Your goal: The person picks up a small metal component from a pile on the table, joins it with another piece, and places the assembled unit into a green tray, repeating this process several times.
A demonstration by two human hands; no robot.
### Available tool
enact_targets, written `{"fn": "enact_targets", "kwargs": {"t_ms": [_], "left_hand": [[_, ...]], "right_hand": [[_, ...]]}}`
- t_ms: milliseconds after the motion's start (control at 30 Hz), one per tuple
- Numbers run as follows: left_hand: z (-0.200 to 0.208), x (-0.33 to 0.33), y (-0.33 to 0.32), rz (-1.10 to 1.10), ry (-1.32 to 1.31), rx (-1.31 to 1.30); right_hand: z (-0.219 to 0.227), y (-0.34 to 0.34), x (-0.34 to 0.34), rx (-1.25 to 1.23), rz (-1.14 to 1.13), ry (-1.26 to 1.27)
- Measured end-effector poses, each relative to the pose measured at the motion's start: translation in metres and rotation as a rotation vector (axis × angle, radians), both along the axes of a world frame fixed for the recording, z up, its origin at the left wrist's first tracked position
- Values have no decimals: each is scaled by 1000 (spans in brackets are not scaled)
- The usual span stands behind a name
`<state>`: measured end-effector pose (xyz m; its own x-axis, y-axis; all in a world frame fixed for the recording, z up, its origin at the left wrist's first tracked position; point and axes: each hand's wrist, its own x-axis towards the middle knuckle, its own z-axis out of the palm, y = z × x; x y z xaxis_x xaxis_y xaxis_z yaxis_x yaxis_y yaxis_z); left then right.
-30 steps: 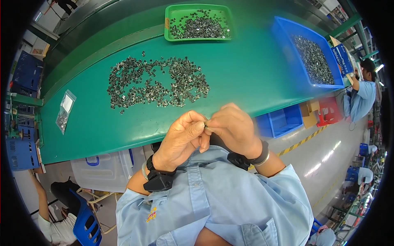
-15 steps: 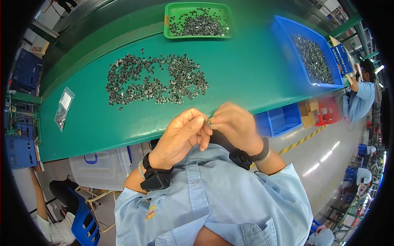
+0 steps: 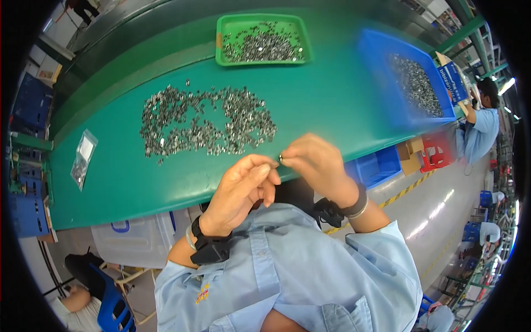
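Above the table's near edge, my right hand [image 3: 319, 166] pinches a small shiny metal part [image 3: 281, 158] between thumb and fingertips. Just left of it, my left hand [image 3: 243, 188] has thumb and forefinger closed together, its other fingers curled. Whether anything sits in that left pinch is too small to make out. Beyond my hands, a broad spread of small metal parts [image 3: 243, 119], dark and silvery, lies loose on the green tabletop [image 3: 321, 105].
A green tray [image 3: 264, 62] of similar small parts stands at the far side. To the right is a blue bin [image 3: 381, 83] holding many more. A clear plastic bag [image 3: 83, 160] lies at the left. Another person [image 3: 480, 130] works at the far right.
My fingertips have drawn slightly apart, and the small metal part now shows in the right fingers. The table and its contents appear lower in the view.
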<state>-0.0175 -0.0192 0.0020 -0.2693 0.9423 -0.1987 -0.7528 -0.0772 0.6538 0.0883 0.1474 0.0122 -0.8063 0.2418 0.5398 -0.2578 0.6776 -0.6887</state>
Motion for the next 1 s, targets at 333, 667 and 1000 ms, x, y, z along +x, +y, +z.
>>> {"fn": "enact_targets", "kwargs": {"t_ms": [333,667,1000], "left_hand": [[-8,-19,7,13,-77,90],[-20,-25,4,-66,-168,155],[-14,-17,5,20,-101,92]], "right_hand": [[60,128,-119,98,-294,29],[8,64,-55,288,80,-473],[-16,45,-39,314,-50,-370]]}}
